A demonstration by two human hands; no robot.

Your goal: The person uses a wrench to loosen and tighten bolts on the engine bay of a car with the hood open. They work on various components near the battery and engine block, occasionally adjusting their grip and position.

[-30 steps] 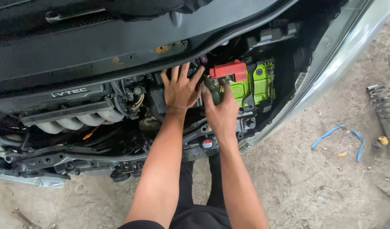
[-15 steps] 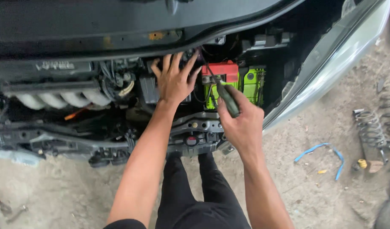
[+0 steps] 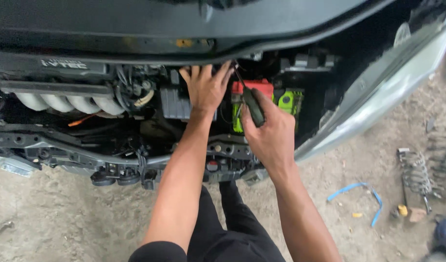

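Observation:
I lean over a car's open engine bay. My left hand (image 3: pixel 206 87) lies flat with fingers spread on a dark box beside the battery. My right hand (image 3: pixel 271 136) grips the dark green handle of a screwdriver (image 3: pixel 252 106), whose thin shaft points up toward the battery's red terminal cover (image 3: pixel 261 87). The green battery (image 3: pixel 291 101) sits just right of both hands, partly hidden by them.
Silver intake pipes (image 3: pixel 67 103) lie to the left under the raised hood (image 3: pixel 184 24). The front crossmember (image 3: pixel 87 157) runs below. On the dirt ground at the right are a blue strap (image 3: pixel 359 191), a coil spring (image 3: pixel 417 174) and small parts.
My right hand has drawn back from the battery and now shows the screwdriver held upright. The left hand stays flat on the dark box. My view has shifted left.

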